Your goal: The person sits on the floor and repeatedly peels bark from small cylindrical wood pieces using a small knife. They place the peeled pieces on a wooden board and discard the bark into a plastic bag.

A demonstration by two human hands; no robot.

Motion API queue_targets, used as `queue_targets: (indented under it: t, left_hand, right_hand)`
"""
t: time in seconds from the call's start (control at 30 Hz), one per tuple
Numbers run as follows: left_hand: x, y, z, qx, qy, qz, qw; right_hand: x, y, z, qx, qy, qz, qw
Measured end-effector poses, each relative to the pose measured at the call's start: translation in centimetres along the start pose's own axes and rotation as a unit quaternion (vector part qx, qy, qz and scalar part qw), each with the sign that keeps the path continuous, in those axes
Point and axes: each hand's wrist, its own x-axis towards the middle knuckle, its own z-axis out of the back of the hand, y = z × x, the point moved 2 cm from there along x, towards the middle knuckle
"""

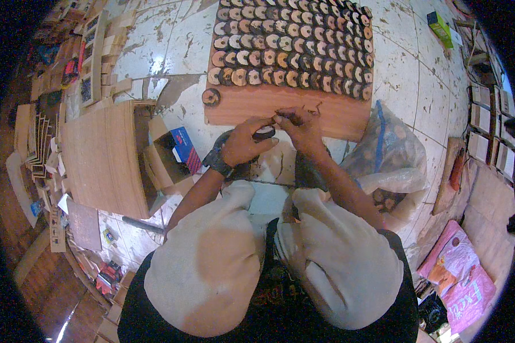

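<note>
Above my knees, my left hand point(247, 142) is curled around a small round disc point(264, 134) with a dark rim and a pale face. My right hand point(304, 132) meets it fingertip to fingertip, its fingers pinched together; what lies in that pinch is too small to make out. Both hands are at the near edge of a reddish wooden board point(286, 100). Many wood slices point(269, 57) with dark edges stand on it in overlapping rows. One single wood slice point(210, 97) lies apart at the board's left edge. A thin dark curl point(311, 107) shows beside my right fingers.
At right is a clear plastic sack point(394, 151) with more round pieces inside. An open cardboard box point(166, 157) with a blue packet point(185, 150) stands left, beside a large wooden box point(100, 157). A pink bag point(457, 274) lies lower right; a green box point(439, 28) sits far right.
</note>
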Motion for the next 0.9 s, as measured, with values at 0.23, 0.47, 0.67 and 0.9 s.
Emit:
queue_targets:
  t: [0.23,0.47,0.67,0.9]
  left_hand:
    - [-0.3,-0.1,-0.7,0.002,-0.009,0.005,1.000]
    - [0.0,-0.7,-0.1,0.041,0.008,0.007,0.999]
    - [-0.5,-0.8,-0.4,-0.007,0.002,0.042,0.999]
    - [-1.2,-0.5,-0.4,0.002,-0.046,0.021,0.999]
  right_hand:
    - [-0.8,-0.2,-0.3,0.006,0.031,0.068,0.997]
    - [-1.5,0.4,-0.7,-0.129,0.035,0.133,0.982]
    - [-1.3,0.6,-0.4,-0.276,0.089,0.275,0.917]
    - [-1.1,-0.1,-0.7,-0.226,0.091,0.190,0.951]
